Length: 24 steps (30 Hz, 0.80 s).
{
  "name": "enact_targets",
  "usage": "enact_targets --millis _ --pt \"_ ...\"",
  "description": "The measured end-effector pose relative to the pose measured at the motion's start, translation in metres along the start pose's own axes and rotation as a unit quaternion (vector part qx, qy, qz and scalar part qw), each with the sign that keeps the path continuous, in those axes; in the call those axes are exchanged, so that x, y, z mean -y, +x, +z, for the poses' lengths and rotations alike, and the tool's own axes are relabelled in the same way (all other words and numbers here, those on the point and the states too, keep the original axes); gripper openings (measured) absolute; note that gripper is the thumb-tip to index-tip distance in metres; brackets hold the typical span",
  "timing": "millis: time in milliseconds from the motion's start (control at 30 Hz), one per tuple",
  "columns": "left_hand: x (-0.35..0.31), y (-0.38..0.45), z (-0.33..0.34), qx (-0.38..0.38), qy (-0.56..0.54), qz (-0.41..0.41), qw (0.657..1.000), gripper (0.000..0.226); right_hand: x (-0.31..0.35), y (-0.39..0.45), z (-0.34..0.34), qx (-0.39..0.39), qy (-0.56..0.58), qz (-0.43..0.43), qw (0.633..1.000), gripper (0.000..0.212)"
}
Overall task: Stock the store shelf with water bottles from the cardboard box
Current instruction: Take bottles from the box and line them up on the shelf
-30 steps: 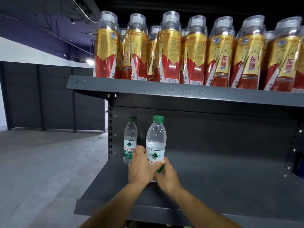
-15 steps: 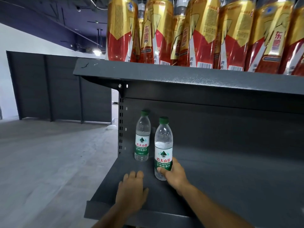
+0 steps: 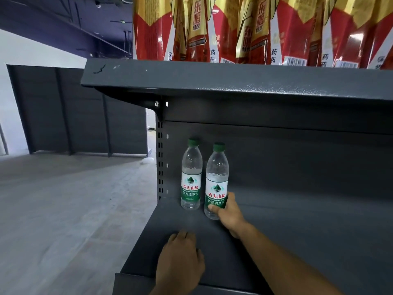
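Note:
Two clear water bottles with green caps and green-and-white labels stand upright at the left end of the dark grey lower shelf (image 3: pixel 297 231). The left bottle (image 3: pixel 191 175) stands free near the back panel. My right hand (image 3: pixel 228 211) grips the lower part of the right bottle (image 3: pixel 216 177), which stands on the shelf slightly nearer to me. Nearer the shelf's front edge, my left hand (image 3: pixel 180 258) hangs over the shelf with relaxed fingers and holds nothing. The cardboard box is out of view.
The upper shelf (image 3: pixel 234 81) overhangs close above and carries a row of red-and-gold drink bottles (image 3: pixel 244 28). The lower shelf stretches bare to the right of the two bottles. Grey floor (image 3: pixel 63 209) and dark partition panels lie to the left.
My left hand let go of the right bottle and drew back toward the shelf's front edge. The right hand kept hold and moved the bottle further back. The camera moved closer and lower.

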<state>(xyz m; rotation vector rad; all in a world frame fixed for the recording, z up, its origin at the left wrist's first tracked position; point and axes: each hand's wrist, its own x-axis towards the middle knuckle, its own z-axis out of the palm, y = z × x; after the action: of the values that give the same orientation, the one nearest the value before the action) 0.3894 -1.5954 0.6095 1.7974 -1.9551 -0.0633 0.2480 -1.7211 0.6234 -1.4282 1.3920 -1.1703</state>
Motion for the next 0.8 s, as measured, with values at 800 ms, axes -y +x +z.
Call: enact_targets --millis 800 --pt "-0.004 -0.004 -0.002 -0.037 -0.001 -0.017 0.999 0.019 -0.006 0.022 0.022 -0.097 -0.07 -0.023 0.993 0.058"
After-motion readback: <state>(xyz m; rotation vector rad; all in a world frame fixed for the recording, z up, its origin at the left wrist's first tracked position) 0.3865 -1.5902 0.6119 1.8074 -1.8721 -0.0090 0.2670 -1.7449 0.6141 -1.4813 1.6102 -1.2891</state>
